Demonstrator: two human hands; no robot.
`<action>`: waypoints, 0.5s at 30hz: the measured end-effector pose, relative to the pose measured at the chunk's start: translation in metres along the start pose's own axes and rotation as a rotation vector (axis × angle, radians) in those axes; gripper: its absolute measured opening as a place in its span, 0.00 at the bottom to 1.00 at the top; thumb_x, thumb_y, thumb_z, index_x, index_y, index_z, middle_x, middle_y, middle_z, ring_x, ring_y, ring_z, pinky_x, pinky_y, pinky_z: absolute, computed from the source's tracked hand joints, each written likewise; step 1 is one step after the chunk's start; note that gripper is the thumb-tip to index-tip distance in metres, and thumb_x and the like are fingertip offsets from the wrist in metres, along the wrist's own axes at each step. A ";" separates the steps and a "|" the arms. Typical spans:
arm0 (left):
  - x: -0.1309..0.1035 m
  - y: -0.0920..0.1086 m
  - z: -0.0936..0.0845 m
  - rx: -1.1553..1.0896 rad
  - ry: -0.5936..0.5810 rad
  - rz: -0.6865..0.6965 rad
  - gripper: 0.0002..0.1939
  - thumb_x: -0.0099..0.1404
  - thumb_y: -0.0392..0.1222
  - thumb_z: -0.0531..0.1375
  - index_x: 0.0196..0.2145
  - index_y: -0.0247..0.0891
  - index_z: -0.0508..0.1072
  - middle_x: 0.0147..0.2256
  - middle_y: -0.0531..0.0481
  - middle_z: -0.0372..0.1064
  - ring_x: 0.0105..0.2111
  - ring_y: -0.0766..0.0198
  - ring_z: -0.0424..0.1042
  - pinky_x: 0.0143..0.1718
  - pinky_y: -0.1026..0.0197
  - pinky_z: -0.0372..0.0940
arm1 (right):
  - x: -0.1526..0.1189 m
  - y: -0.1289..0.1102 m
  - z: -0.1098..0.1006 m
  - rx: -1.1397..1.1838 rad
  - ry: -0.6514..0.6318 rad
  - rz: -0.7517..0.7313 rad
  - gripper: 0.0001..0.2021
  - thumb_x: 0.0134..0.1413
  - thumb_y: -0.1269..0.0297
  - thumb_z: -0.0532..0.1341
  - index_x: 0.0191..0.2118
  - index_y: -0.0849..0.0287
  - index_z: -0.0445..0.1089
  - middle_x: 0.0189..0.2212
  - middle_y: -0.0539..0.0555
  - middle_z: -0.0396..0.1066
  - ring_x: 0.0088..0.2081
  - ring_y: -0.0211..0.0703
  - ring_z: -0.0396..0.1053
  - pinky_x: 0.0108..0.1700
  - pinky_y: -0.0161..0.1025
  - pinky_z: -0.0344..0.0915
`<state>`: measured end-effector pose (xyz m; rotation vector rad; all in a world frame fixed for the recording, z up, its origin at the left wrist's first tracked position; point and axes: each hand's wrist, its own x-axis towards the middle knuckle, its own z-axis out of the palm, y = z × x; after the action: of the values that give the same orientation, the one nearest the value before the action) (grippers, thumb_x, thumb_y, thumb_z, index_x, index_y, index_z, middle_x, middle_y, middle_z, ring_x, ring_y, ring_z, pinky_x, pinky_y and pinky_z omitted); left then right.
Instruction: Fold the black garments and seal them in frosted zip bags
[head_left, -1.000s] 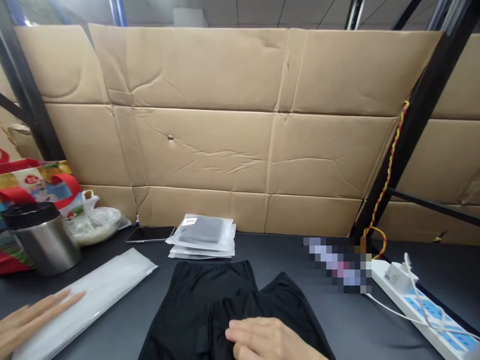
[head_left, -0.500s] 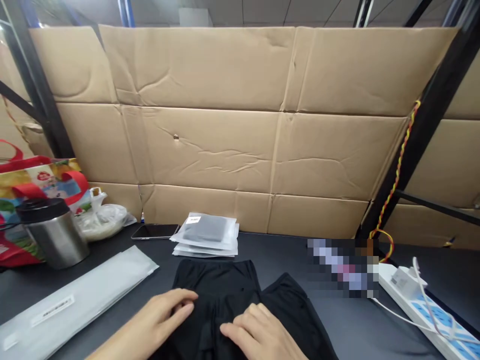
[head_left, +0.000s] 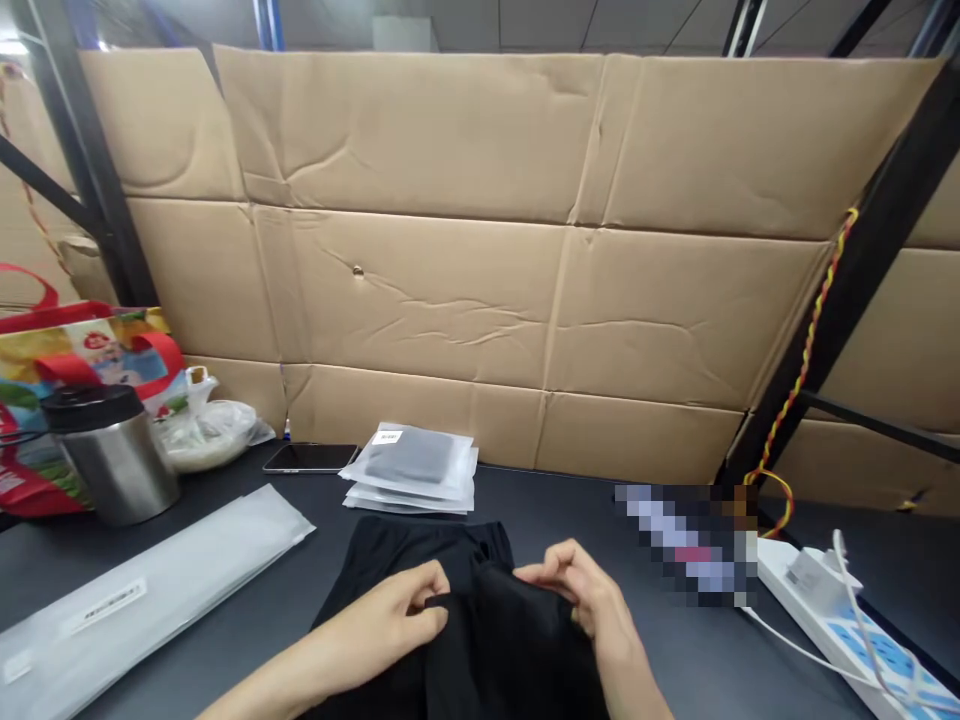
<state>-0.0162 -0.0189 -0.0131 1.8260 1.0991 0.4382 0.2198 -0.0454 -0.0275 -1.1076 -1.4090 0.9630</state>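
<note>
A pair of black pants (head_left: 525, 645) lies on the dark table in front of me, waistband toward the back, with part of the fabric folded up. My left hand (head_left: 401, 615) is closed in a pinch on the cloth near its middle. On the right, my right hand (head_left: 581, 590) grips the raised, folded edge between thumb and fingers. The lower part of the pants runs out of view at the bottom. Just behind the waistband sits a stack of clear packets (head_left: 412, 468) with dark contents.
Long frosted plastic bags (head_left: 157, 590) lie at left, near a steel cup (head_left: 116, 460), a colourful bag (head_left: 22, 350), a tied plastic bag (head_left: 210, 435) and a phone (head_left: 311, 458). A power strip (head_left: 862, 630) with white cable lies right. Cardboard (head_left: 420, 290) walls the back.
Both hands have moved from resting on the pants to pinching them. The right-hand part of the pants has been lifted and folded inward toward the middle.
</note>
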 end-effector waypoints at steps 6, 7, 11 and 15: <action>0.013 0.005 0.013 -0.191 0.059 0.132 0.07 0.65 0.45 0.53 0.31 0.42 0.59 0.27 0.59 0.54 0.28 0.66 0.53 0.29 0.65 0.51 | 0.002 -0.007 0.000 -0.274 -0.121 0.097 0.22 0.49 0.53 0.62 0.50 0.53 0.61 0.39 0.53 0.74 0.33 0.43 0.71 0.36 0.38 0.66; 0.015 0.006 0.014 -0.201 0.066 0.138 0.08 0.65 0.46 0.54 0.32 0.42 0.59 0.26 0.59 0.54 0.28 0.66 0.53 0.29 0.66 0.51 | 0.001 -0.008 0.002 -0.323 -0.135 0.087 0.21 0.49 0.57 0.62 0.50 0.53 0.62 0.37 0.52 0.74 0.33 0.42 0.70 0.36 0.37 0.65; 0.013 0.011 0.008 -0.334 0.067 0.128 0.13 0.65 0.53 0.56 0.32 0.41 0.60 0.27 0.59 0.56 0.28 0.66 0.54 0.30 0.66 0.52 | 0.005 -0.013 0.000 -0.346 -0.128 0.029 0.16 0.50 0.64 0.57 0.47 0.53 0.64 0.28 0.48 0.71 0.29 0.40 0.68 0.29 0.34 0.61; -0.004 0.014 -0.016 -0.469 0.171 0.021 0.17 0.61 0.57 0.60 0.34 0.42 0.63 0.27 0.59 0.59 0.27 0.66 0.59 0.27 0.67 0.53 | 0.015 -0.005 -0.016 -0.176 -0.093 0.101 0.14 0.51 0.64 0.57 0.45 0.54 0.62 0.27 0.46 0.69 0.27 0.38 0.67 0.28 0.33 0.58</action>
<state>-0.0217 -0.0160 0.0071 1.4056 0.9898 0.8037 0.2350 -0.0321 -0.0175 -1.2888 -1.5486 0.9866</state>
